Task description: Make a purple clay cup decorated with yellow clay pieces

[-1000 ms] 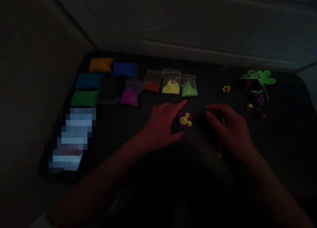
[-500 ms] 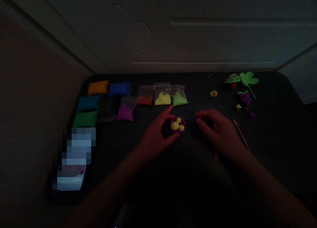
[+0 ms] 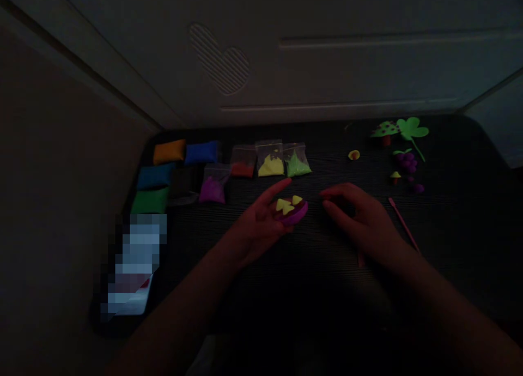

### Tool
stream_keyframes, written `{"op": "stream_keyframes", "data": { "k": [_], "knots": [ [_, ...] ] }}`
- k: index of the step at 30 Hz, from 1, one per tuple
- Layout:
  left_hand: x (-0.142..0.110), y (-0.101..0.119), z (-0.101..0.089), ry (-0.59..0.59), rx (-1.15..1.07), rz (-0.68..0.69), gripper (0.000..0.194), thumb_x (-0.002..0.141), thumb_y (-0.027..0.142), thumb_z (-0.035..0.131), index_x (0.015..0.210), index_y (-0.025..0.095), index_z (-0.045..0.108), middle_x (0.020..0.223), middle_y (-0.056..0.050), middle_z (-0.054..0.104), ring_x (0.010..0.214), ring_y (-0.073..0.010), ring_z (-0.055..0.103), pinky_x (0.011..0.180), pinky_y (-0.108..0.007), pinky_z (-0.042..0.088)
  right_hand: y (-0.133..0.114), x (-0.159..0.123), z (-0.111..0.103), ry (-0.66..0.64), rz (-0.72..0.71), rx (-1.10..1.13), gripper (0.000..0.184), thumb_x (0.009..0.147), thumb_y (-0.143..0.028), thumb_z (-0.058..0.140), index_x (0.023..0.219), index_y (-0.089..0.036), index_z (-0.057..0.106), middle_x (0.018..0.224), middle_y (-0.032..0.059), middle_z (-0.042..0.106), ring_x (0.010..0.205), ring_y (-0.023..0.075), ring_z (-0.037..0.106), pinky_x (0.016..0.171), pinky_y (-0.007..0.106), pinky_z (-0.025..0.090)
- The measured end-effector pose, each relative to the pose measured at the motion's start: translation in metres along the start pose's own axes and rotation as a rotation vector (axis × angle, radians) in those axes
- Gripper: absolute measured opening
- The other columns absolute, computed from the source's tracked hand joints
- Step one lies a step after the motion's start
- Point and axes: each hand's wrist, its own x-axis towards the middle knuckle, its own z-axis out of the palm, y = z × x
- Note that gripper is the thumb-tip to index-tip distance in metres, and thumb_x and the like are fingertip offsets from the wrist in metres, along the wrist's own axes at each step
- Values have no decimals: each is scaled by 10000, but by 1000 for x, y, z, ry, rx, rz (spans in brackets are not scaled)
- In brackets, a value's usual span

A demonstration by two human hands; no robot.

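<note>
My left hand [image 3: 257, 220] holds a small purple clay bowl [image 3: 295, 217], tilted so its side shows. Its index finger stretches out past the bowl, while the thumb and other fingers support it. Inside the bowl stand three little pale-yellow pointed caps [image 3: 285, 206] on a dark reddish base. To the right, my right hand [image 3: 359, 212] hovers low over the table or rests on it. Its fingers are curved, thumb and index tips slightly apart, and I see nothing between them. Part of a pinkish stick [image 3: 360, 257] shows below this hand; the rest is hidden.
Zip bags of red [image 3: 242, 163], yellow [image 3: 271, 161], light-green [image 3: 297, 162] and purple clay [image 3: 213, 188] lie along the back, beside several coloured packs [image 3: 169, 151]. At right are a pink tool [image 3: 402, 223], clay mushrooms [image 3: 385, 131], grapes [image 3: 407, 162] and a clover [image 3: 412, 129]. A phone-like device [image 3: 131, 302] lies left.
My left hand has turned and tipped the purple bowl, so its outer side shows now instead of its top. My right hand keeps nearly the same pose. The whole view has shifted slightly.
</note>
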Motion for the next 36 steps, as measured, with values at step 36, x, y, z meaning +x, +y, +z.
{"op": "stream_keyframes", "data": {
  "k": [36],
  "knots": [
    [5, -11, 0, -31, -200, 29, 536, 733, 99, 617, 1223, 268, 479, 1096, -26, 610, 1012, -177, 573, 890, -322, 436, -11, -8, 13, -202, 452, 927, 200, 774, -272, 632, 972, -299, 622, 770, -54, 660, 723, 52, 606, 672, 168, 449]
  ]
}}
